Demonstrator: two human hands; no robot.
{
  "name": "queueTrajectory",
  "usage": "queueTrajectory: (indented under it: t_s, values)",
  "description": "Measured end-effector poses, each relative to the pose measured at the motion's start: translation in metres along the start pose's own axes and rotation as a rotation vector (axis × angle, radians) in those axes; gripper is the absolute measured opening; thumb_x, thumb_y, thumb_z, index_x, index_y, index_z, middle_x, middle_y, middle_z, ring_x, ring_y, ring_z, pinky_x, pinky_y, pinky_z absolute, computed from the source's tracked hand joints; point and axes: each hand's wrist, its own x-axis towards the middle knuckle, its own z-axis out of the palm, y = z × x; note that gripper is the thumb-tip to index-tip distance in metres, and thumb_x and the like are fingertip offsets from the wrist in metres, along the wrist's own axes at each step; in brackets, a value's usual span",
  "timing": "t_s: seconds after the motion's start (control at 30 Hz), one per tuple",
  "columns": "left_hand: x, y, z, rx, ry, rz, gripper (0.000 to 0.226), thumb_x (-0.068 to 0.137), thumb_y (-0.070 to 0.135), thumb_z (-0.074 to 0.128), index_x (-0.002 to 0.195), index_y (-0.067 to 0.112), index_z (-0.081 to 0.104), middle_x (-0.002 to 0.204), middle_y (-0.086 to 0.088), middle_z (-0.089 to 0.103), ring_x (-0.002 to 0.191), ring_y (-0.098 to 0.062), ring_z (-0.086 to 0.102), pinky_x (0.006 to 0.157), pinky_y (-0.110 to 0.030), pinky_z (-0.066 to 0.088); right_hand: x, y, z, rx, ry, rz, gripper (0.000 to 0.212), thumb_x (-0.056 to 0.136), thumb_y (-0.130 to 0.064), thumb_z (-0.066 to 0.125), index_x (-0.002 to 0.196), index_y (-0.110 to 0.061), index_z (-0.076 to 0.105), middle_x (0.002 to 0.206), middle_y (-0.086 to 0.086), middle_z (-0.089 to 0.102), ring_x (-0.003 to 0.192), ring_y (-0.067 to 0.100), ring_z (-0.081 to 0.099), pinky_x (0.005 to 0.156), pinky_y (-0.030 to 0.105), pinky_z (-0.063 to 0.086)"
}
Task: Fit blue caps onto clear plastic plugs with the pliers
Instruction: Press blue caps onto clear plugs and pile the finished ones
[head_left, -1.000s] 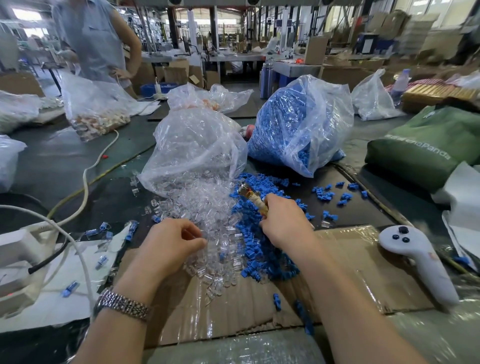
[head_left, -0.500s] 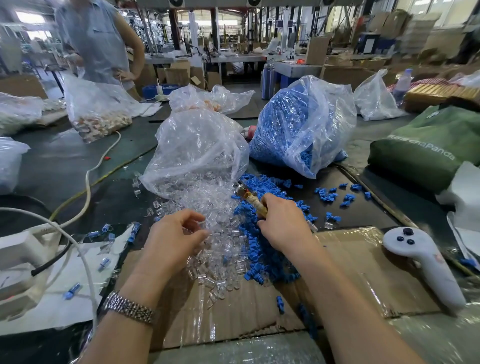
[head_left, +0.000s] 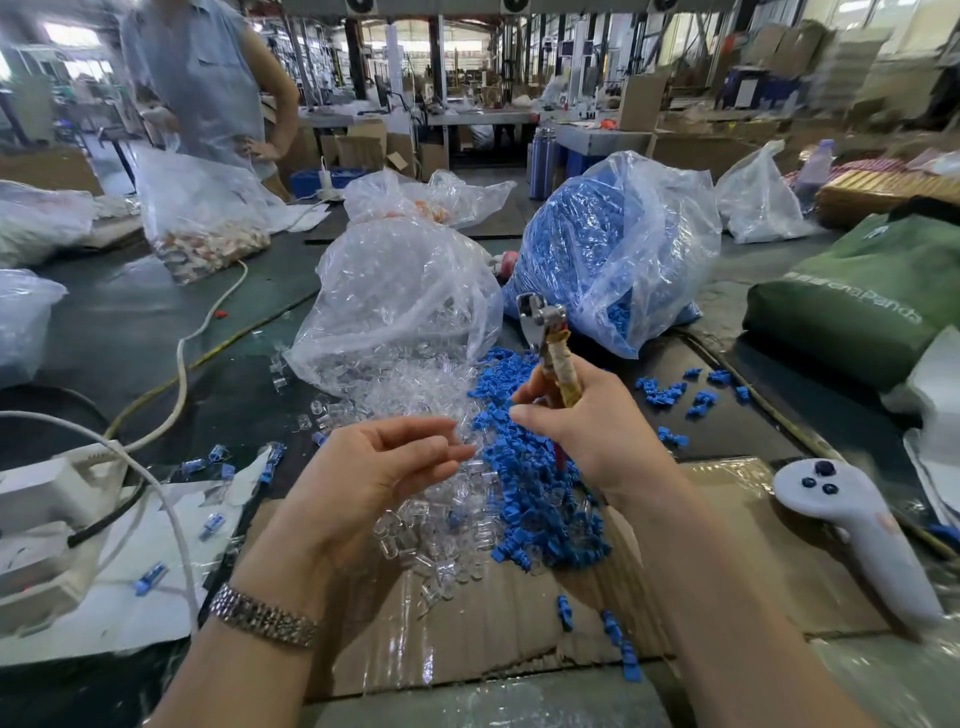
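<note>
A factory bench under a taped cardboard sheet (head_left: 493, 639) carries the work. On the sheet, clear plastic plugs (head_left: 431, 525) lie heaped, blue caps (head_left: 540, 519) touching their right edge. Above the heap, the right hand (head_left: 587, 431) grips the pliers (head_left: 550, 348) upright, head raised; the left hand (head_left: 363, 478) hovers with fingers loosely curled. Whether it pinches a plug, I cannot tell: clear plastic vanishes against the pile. A misaligned cap could skid from the pliers' head; a loose plug could drop unnoticed into the heap. Blur obscures the pliers' mouth.
</note>
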Motion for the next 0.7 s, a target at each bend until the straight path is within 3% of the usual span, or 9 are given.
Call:
queueTrajectory:
  t_s: [0.1, 0.27, 0.4, 0.57, 0.7]
  values:
    - [0.0, 0.001, 0.004, 0.021, -0.058, -0.006, 0.025, 0.077, 0.01, 0.077, 0.102, 0.006, 0.079, 0.107, -0.026, 0.074, 0.104, -0.033, 0.074, 0.08, -0.024, 0.06, -0.005, -0.006, 0.003, 0.252, -0.076, -0.002, 0.025, 0.084, 0.003, 0.077, 0.08, -0.016, 0.06, 0.079, -0.004, 0.07, 0.069, 0.009, 0.06, 0.075, 0.026, 0.053]
    - [-0.002, 0.0, 0.014, -0.044, -0.11, -0.038, 0.022, 0.07, 0.007, 0.08, 0.092, 0.005, 0.08, 0.105, -0.028, 0.074, 0.101, -0.033, 0.075, 0.078, -0.025, 0.06, -0.009, -0.01, 0.01, 0.511, -0.188, 0.051, 0.029, 0.084, 0.016, 0.067, 0.081, -0.011, 0.058, 0.082, 0.006, 0.065, 0.067, 0.021, 0.059, 0.071, 0.029, 0.054]
    - [-0.001, 0.0, 0.011, -0.105, -0.121, -0.063, 0.022, 0.076, -0.003, 0.075, 0.097, 0.0, 0.078, 0.109, -0.027, 0.073, 0.101, -0.031, 0.075, 0.079, -0.026, 0.06, -0.01, -0.01, 0.007, 0.462, -0.218, -0.037, 0.024, 0.085, 0.011, 0.071, 0.086, -0.009, 0.057, 0.085, 0.005, 0.068, 0.074, 0.022, 0.066, 0.077, 0.03, 0.057]
    - [-0.004, 0.002, 0.012, -0.028, -0.102, -0.017, 0.02, 0.072, 0.006, 0.08, 0.092, 0.011, 0.082, 0.101, -0.018, 0.076, 0.084, -0.023, 0.076, 0.061, -0.021, 0.058, -0.011, -0.009, 0.011, 0.345, -0.242, -0.123, 0.026, 0.087, 0.005, 0.073, 0.081, -0.014, 0.058, 0.088, 0.004, 0.068, 0.078, 0.018, 0.066, 0.081, 0.03, 0.056]
    - [-0.004, 0.002, 0.015, -0.085, -0.076, -0.021, 0.017, 0.072, 0.0, 0.077, 0.085, 0.011, 0.082, 0.094, -0.016, 0.076, 0.075, -0.019, 0.075, 0.057, -0.02, 0.057, -0.012, -0.008, 0.012, 0.316, -0.256, -0.151, 0.025, 0.089, 0.0, 0.074, 0.08, -0.017, 0.058, 0.089, 0.002, 0.069, 0.084, 0.016, 0.067, 0.084, 0.031, 0.055]
